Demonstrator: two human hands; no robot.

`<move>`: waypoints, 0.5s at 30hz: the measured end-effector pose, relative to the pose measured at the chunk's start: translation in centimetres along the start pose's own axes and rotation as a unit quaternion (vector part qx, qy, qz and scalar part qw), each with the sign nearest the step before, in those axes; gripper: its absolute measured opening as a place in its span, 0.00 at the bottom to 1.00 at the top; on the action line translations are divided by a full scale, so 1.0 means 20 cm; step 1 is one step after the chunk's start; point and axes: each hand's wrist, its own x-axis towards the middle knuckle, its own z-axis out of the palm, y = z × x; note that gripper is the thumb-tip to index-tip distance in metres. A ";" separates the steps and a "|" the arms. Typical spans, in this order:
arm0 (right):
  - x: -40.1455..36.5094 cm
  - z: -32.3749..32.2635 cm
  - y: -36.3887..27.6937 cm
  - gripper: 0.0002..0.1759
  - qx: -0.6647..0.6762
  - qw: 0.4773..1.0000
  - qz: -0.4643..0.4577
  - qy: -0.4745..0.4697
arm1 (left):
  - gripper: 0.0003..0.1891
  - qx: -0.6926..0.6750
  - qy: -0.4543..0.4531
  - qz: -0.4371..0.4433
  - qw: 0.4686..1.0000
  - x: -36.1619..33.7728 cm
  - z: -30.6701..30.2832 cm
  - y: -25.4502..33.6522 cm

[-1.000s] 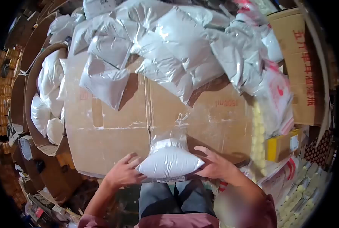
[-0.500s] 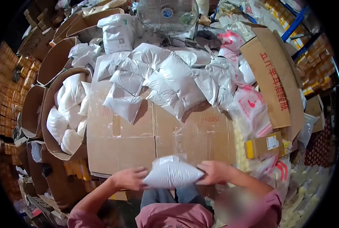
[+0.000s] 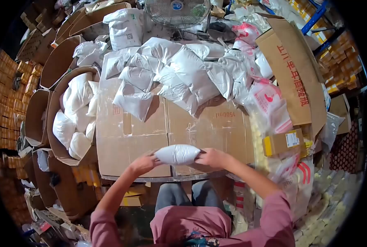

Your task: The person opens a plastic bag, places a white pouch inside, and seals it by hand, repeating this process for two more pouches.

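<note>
A plump white bag (image 3: 177,154) is stretched sideways between my two hands, over the front edge of the cardboard-covered table (image 3: 130,160). My left hand (image 3: 145,163) has its fingers closed on the bag's left end. At the right end, my right hand (image 3: 211,158) pinches the other corner. Beyond them, a heap of filled white bags (image 3: 191,76) lies across the back of the table, and one bag (image 3: 135,102) sticks out toward the front left of the heap.
An open carton (image 3: 56,142) of white bags stands at the left. To the right are a small brown box (image 3: 283,143), red-printed plastic bags (image 3: 270,103) and a tall cardboard flap (image 3: 286,74). A fan (image 3: 177,12) stands behind the heap.
Both hands have moved forward with the white bag, from near my lap to over the table's front edge. The bag now looks narrower and rounder. The view has shifted slightly.
</note>
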 end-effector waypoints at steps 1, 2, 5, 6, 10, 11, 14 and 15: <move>0.02 0.08 0.03 0.05 -0.005 0.997 0.051 0.059 | 0.14 0.055 -0.008 0.004 0.998 0.03 0.03 -0.03; 0.03 0.17 0.05 0.05 -0.008 0.988 0.103 0.116 | 0.12 -0.082 -0.011 -0.162 0.983 0.05 0.09 0.01; 0.06 0.30 -0.03 0.08 0.058 0.930 0.337 0.137 | 0.12 -0.238 0.089 -0.283 0.925 0.13 0.07 0.13; 0.09 0.33 -0.04 0.08 0.099 0.911 0.372 0.149 | 0.12 -0.300 0.055 -0.346 0.888 0.15 0.02 0.18; 0.07 0.42 -0.09 0.09 0.204 0.824 0.479 0.225 | 0.14 -0.464 0.136 -0.373 0.792 0.06 0.23 0.16; 0.06 0.44 -0.10 0.09 0.217 0.798 0.508 0.240 | 0.14 -0.443 0.136 -0.401 0.790 0.04 0.24 0.19; 0.02 0.49 -0.13 0.11 0.311 0.730 0.577 0.194 | 0.14 -0.403 0.154 -0.503 0.749 0.04 0.35 0.31; 0.00 0.53 -0.14 0.11 0.371 0.697 0.577 0.208 | 0.11 -0.461 0.217 -0.517 0.688 0.05 0.42 0.36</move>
